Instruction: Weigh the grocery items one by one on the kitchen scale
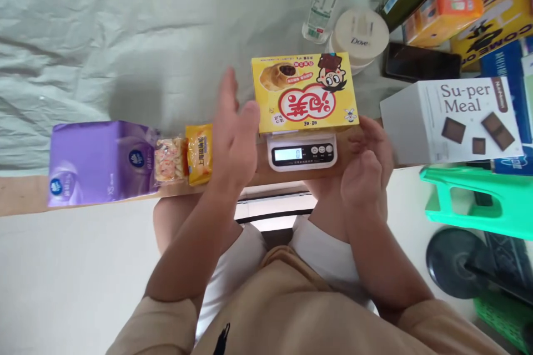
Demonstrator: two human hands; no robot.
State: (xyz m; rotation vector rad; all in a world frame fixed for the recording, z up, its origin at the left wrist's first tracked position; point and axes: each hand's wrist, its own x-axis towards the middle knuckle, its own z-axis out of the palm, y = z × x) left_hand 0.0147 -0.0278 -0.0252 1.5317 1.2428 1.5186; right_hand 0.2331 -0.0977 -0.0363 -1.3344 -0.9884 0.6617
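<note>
**Yellow box on the scale, both hands released**

We see the yellow snack box resting on the small white scale at the worktop's near edge. Our left hand hovers open just left of the box, fingers spread, holding nothing. Our right hand sits loosely curled and empty by the scale's right side. A purple pack and two small snack packets lie well to the left.
</note>
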